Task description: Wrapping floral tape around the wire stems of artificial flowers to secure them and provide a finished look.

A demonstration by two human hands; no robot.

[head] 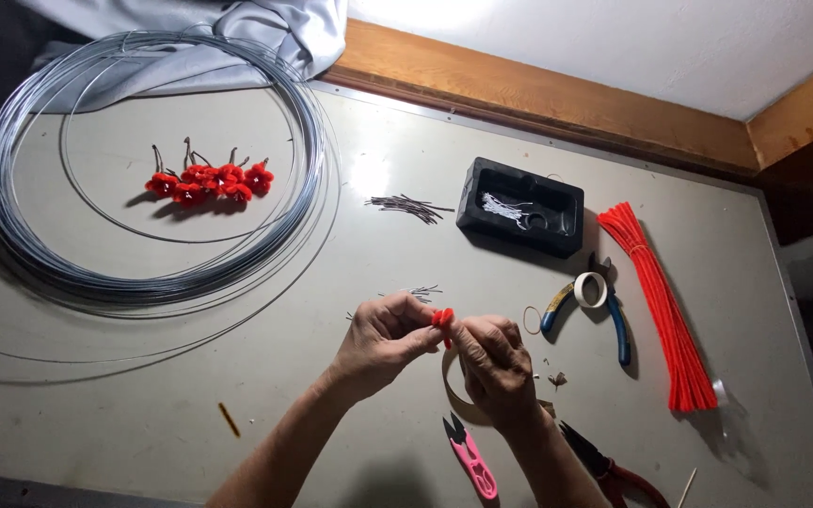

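On the grey counter (124, 395) we saw a large coil of silver steel wire (152, 169) ringing a cluster of finished red flowers (209, 182), and a bundle of red pipe cleaners (667, 310) at right. Above the counter's middle our left hand (383, 341) and right hand (496, 362) together pinched a small red fuzzy flower (442, 320) between their fingertips.

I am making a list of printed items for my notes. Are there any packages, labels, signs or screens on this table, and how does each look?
None: no label, sign or screen shows.
Nearest to a package: black moulded tray, rectangular, at the table's far side, with pale threads inside.
Bundle of red stems, long and tied, right of the tray, unwrapped.
Both hands, left hand and right hand, pinch a small red flower piece.
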